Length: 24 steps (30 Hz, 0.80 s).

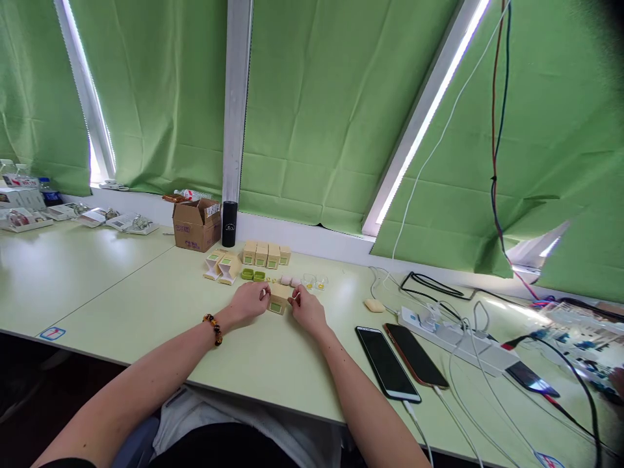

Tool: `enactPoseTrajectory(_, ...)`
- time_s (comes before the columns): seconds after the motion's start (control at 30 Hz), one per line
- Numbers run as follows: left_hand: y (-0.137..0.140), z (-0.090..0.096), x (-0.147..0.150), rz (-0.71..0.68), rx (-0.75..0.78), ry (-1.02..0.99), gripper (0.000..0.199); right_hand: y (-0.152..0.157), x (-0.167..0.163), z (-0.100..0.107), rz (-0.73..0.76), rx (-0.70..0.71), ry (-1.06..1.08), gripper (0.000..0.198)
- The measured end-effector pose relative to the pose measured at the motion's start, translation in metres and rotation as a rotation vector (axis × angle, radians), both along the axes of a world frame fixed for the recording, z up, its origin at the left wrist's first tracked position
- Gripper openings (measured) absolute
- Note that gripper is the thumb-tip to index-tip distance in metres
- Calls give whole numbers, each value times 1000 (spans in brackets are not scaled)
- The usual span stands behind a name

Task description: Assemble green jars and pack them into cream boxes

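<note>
Although small in the frame, the central item reads distinctly: one small kraft carton, green panel on its front, just below mid-frame, above the near half of the pale table.

Left hand: thumb and fingertips pinching the carton's left side; beaded bracelet at the wrist. Right hand: pinching the right side. Whether a flap lies between the fingertips, too small to tell.

Just above, centre frame: closed kraft cartons, in a row; to their left, two open-ended cartons; below the row, green square trays, pink pieces and, further right, clear pieces with yellow parts. Lower right: two smartphones, side by side.

Handling note: the card looks thin; a light, even pinch from both sides seems best, corners kept square, pressure directed along the edges, since squeezing mid-wall could crease the panels.
</note>
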<state>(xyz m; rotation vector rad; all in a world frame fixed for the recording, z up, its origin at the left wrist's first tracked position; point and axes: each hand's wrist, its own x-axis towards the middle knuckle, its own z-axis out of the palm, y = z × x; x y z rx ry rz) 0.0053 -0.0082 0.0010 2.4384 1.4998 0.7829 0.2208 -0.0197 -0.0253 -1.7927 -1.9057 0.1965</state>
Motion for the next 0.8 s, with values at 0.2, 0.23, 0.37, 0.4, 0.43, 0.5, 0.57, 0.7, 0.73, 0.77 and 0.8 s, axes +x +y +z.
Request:
enactPoseTrajectory(0.2, -3, 2, 1, -6, -27, 25, 22, 4, -4, -5, -37, -27, -71, 6)
enactPoseTrajectory(0.23, -3, 3, 1, -3, -31, 29, 22, 4, -4, -5, -37, -31, -80, 7)
enactPoseTrajectory(0.37, -4, 5, 0, 24, -19, 46, 20, 5, -5, -5, -26, -44, -86, 9)
enactPoseTrajectory(0.4, -4, 5, 0, 35, -15, 52, 20, 5, -5, -5, -23, -46, -81, 10)
enactPoseTrajectory(0.43, -3, 4, 0, 46, -12, 56, 19, 5, -5, -5, -19, -47, -75, 10)
enactPoseTrajectory(0.5, -2, 3, 0, 71, -10, 60, 19, 6, -4, -5, -10, -49, -56, 10)
enactPoseTrajectory(0.57, 0, 1, -1, 98, -6, 59, 20, 5, -2, -4, 5, -50, -16, 13)
enactPoseTrajectory(0.7, 2, -1, -2, 134, 6, 56, 22, 4, 5, 2, 44, -6, 86, 27)
enactPoseTrajectory(0.73, 2, 0, -2, 139, 7, 56, 22, 3, 7, 4, 55, -1, 107, 31)
enactPoseTrajectory(0.77, 3, 0, -3, 144, 6, 58, 22, 3, 10, 6, 71, -6, 129, 36)
enactPoseTrajectory(0.8, 3, 0, -3, 150, 7, 62, 22, 2, 12, 8, 92, -18, 154, 40)
